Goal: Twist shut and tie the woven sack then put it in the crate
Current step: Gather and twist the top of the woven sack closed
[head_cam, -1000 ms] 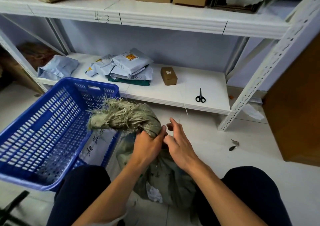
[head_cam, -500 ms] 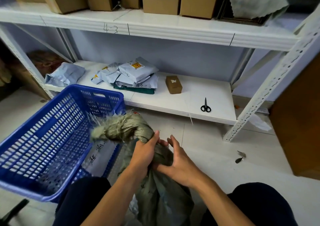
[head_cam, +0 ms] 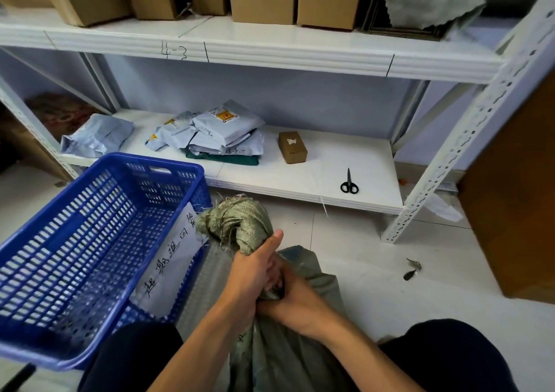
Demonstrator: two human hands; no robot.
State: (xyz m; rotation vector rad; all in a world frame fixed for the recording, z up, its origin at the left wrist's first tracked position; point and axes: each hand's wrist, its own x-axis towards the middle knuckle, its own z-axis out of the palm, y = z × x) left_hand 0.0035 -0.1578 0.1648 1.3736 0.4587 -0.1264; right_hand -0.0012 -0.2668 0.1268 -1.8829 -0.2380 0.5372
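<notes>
A grey-green woven sack [head_cam: 282, 349] stands on the floor between my knees, its frayed top [head_cam: 237, 220] bunched and twisted into a knob. My left hand [head_cam: 255, 268] is wrapped around the twisted neck just under that knob, thumb up. My right hand [head_cam: 297, 298] grips the neck right below, fingers tucked under the left hand. The blue perforated plastic crate [head_cam: 54, 340] sits to the left, touching the sack, with a handwritten paper label [head_cam: 168, 262] on its near side wall.
A white metal shelf unit [head_cam: 300, 178] stands ahead; its low shelf holds mailer bags [head_cam: 222, 133], a small cardboard box [head_cam: 292, 146] and black scissors [head_cam: 349, 183]. Cardboard boxes sit above. A brown panel [head_cam: 516, 199] stands at right. Small scraps [head_cam: 413, 268] lie on the tiled floor.
Both hands have closed tighter on the sack's neck, the right sliding under the left. The loose frayed top has shrunk into a compact twisted knob. The camera has tilted up slightly.
</notes>
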